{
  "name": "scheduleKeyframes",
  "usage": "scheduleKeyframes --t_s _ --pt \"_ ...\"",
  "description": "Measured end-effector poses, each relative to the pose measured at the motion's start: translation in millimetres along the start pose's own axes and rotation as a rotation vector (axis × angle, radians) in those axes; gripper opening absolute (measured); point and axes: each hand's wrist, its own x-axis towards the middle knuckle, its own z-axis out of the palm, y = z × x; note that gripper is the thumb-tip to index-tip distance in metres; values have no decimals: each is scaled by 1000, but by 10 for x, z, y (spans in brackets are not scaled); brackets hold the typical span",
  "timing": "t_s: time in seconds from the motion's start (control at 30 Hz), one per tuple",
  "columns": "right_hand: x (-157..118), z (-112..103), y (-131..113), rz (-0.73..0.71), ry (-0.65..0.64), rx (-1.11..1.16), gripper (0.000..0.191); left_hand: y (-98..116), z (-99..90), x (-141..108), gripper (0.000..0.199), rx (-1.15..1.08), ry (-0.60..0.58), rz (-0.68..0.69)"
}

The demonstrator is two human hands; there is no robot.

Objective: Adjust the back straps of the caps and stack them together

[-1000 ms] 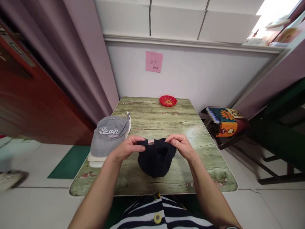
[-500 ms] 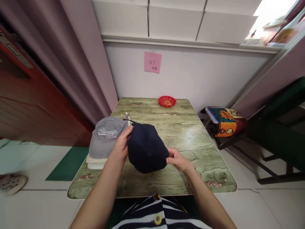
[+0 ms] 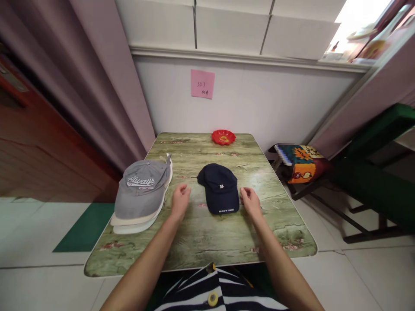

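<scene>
A navy baseball cap (image 3: 220,185) with small white lettering lies upright on the table, its brim toward me. My left hand (image 3: 180,201) hovers to the left of it, fingers loosely bent, with nothing in them. Close beside the cap's right edge is my right hand (image 3: 250,201), its fingers also bent and apart, holding nothing. To the left, a grey cap (image 3: 138,192) marked "Always" tops a stack with a cream cap (image 3: 118,221) and a white cap (image 3: 129,230), whose brims peek out below.
The green wood-pattern table (image 3: 201,242) stands against the wall. At its far edge sits a red scalloped dish (image 3: 223,137). A pink note (image 3: 202,84) is stuck to the wall. On the right are a dark green chair (image 3: 372,185) and a colourful bag (image 3: 301,162).
The navy cap has been let go and now rests on the table, brim toward me. My hands have parted from it, left hand on its left, right hand on its right.
</scene>
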Motion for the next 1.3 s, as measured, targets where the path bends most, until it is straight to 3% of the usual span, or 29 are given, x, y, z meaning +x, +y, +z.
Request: scheduleKeyframes --t_s 0.1,0.17,0.3,0.4,0.47,0.63,0.8,0.9,1.07,1.17,1.3 --pt "-153 -34 141 136 89 -124 53 -170 -33 -175 23 90 -8 112" --pt "-195 -20 106 193 74 -184 52 -220 16 -252 27 161 -84 194" --pt "-198 37 -56 393 -169 -124 53 -287 230 -330 36 204 -253 158" --pt "-271 69 -127 551 -339 -52 59 -353 340 -371 36 310 -243 185" --pt "-371 99 -159 659 -363 51 57 -395 360 -399 36 412 -227 279" --pt "-591 254 -269 845 -127 625 38 -454 356 -459 37 513 -246 408" --pt "-486 408 -351 980 26 995 22 -487 336 -528 30 496 -305 483" --pt "-272 381 -413 972 46 1105 17 -517 290 -554 28 479 -247 506" --pt "163 111 -519 758 99 1227 15 -536 244 -536 23 458 -240 501" --pt "329 -64 -441 619 248 1200 18 -521 247 -520 18 441 -258 532" --pt "276 -173 -135 752 400 1071 17 -512 255 -509 16 429 -260 555"
